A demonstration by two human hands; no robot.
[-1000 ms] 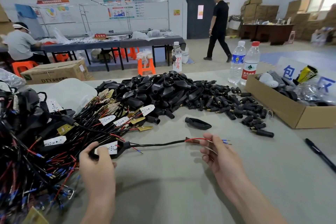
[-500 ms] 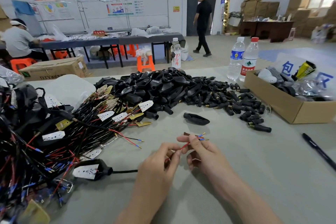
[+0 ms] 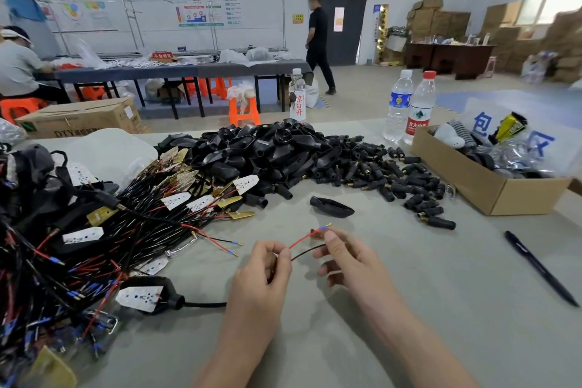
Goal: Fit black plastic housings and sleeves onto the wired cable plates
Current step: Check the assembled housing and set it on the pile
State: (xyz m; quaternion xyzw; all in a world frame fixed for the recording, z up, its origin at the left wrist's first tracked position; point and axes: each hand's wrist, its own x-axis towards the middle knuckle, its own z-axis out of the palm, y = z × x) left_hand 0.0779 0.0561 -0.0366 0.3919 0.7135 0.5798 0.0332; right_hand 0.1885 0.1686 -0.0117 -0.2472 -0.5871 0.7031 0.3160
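Observation:
My left hand [image 3: 266,271] pinches the free end of a black cable where a red wire [image 3: 305,238] and a black wire [image 3: 307,253] split apart. My right hand [image 3: 345,257] pinches those two wire ends near their tips. The cable [image 3: 204,304] runs left to a white plate seated in a black housing [image 3: 141,298] lying on the table. A single loose black housing [image 3: 330,207] lies just beyond my hands. Farther back sits a heap of black housings [image 3: 267,151], with small black sleeves [image 3: 393,176] spread to its right.
A tangle of wired plates [image 3: 94,224] covers the table's left side. An open cardboard box [image 3: 491,189] stands at the right, two water bottles [image 3: 409,107] behind it. A black pen [image 3: 540,268] lies at the right. People are at the far tables.
My left hand let go of the housed plate and came to the wire ends beside my right hand. The housed plate now lies lower left on the table. The wires have been spread apart.

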